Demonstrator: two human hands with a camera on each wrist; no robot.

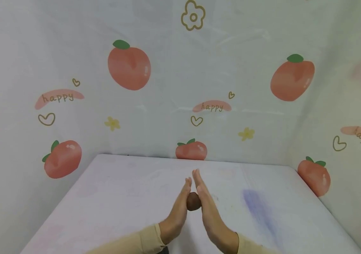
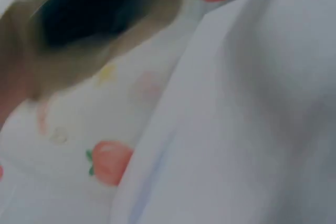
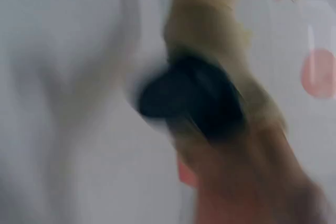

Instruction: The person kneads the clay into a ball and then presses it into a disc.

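Note:
A small round dark brown ball sits between the two palms in the head view. My left hand lies along its left side, fingers straight and pointing up and away. From the other side my right hand presses with its flat palm, its fingers also straight. The fingertips of both hands lean toward each other above the ball. Blurred in the right wrist view is the left hand below a dark wrist device. The left wrist view catches the right sleeve; the ball is out of sight in both wrist views.
A white table spreads beneath the hands, with a blue-purple smear to their right. Behind it and at the sides hangs a white curtain printed with red fruit, flowers, hearts and the word "happy".

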